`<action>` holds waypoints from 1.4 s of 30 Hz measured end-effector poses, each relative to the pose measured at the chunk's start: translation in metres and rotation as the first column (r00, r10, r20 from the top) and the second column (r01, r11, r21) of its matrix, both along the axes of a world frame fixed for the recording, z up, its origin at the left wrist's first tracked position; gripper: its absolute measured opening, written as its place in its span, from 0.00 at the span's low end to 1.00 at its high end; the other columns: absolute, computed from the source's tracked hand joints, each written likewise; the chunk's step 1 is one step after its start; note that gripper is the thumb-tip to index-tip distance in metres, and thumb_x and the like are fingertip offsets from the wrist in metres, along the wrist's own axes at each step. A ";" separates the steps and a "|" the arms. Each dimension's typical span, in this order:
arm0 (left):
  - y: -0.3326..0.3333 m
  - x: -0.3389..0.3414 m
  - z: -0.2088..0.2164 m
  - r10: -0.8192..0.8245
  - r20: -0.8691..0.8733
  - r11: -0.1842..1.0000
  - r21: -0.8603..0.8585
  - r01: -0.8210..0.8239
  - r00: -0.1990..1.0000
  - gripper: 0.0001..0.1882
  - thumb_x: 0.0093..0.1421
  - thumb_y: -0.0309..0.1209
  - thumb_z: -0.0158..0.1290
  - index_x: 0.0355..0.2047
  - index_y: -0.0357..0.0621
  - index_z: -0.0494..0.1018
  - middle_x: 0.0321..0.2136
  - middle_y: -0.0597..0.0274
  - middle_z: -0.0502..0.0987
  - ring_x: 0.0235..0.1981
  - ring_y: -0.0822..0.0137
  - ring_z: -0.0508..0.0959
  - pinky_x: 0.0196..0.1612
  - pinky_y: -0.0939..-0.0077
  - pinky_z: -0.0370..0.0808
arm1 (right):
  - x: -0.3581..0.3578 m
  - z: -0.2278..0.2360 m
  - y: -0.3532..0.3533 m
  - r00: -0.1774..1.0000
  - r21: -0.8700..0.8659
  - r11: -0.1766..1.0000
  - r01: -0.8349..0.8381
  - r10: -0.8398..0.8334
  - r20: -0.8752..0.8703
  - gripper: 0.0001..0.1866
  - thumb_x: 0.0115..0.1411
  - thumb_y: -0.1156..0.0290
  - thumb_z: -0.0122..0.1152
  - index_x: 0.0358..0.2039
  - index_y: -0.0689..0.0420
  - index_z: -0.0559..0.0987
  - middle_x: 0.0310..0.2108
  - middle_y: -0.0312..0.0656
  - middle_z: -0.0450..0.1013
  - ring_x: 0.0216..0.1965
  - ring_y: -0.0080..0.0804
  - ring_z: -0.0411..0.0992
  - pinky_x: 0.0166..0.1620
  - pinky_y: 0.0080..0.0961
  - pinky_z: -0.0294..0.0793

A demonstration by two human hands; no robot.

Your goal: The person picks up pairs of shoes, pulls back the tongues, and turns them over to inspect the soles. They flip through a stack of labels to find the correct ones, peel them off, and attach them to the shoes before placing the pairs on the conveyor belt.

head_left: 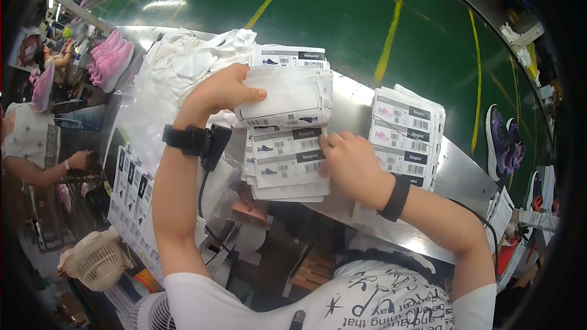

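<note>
Between my hands lies a stack of printed label sheets [283, 171], showing small shoe pictures, barcodes and grey-black bands. My left hand [223, 90] pinches the upper part of the stack, thumb on top of a folded-over sheet [284, 88] whose blank white back faces up. Curled at the stack's right edge, my right hand [353, 165] has its fingertips closed against the printed sheets. A second label stack [406, 128], with pink shoe pictures, sits to the right of my right hand. Crumpled white paper strips [186, 58] are heaped beyond my left wrist.
Beyond the metal ledge [358, 95] runs a green conveyor belt [330, 12] with yellow lines. Pink shoes [111, 61] stand at the left, purple shoes [504, 143] at the right. More label sheets [131, 192] hang at lower left above a beige fan [98, 260]. Another person [36, 140] works at far left.
</note>
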State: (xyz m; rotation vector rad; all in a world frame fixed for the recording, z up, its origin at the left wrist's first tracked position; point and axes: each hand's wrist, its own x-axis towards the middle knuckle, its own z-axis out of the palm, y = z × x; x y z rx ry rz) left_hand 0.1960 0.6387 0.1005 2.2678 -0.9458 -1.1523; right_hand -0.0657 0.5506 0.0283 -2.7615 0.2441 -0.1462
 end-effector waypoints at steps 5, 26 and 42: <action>0.002 -0.006 0.001 0.030 0.072 0.999 -0.036 -0.027 0.997 0.25 0.51 0.35 0.62 0.44 0.27 0.73 0.33 0.51 0.78 0.32 0.65 0.78 0.31 0.73 0.74 | -0.004 -0.003 0.003 0.991 0.020 0.997 -0.076 0.077 -0.107 0.12 0.45 0.73 0.63 0.32 0.64 0.79 0.32 0.41 0.73 0.35 0.37 0.70 0.37 0.30 0.69; 0.005 0.007 -0.015 -0.007 0.019 0.999 -0.035 0.008 1.000 0.33 0.50 0.38 0.63 0.50 0.27 0.68 0.34 0.50 0.77 0.31 0.63 0.77 0.29 0.72 0.74 | 0.005 -0.015 -0.003 0.991 -0.185 0.976 -0.117 0.128 0.048 0.04 0.41 0.73 0.60 0.19 0.55 0.82 0.29 0.39 0.71 0.39 0.37 0.67 0.38 0.30 0.65; -0.002 0.009 -0.013 0.002 0.006 0.999 0.054 -0.002 1.000 0.39 0.49 0.38 0.65 0.54 0.24 0.63 0.38 0.45 0.76 0.35 0.59 0.79 0.30 0.70 0.78 | 0.000 -0.010 0.005 0.997 -0.116 0.993 -0.009 0.018 0.076 0.13 0.44 0.71 0.60 0.31 0.62 0.80 0.37 0.40 0.71 0.42 0.35 0.66 0.40 0.28 0.67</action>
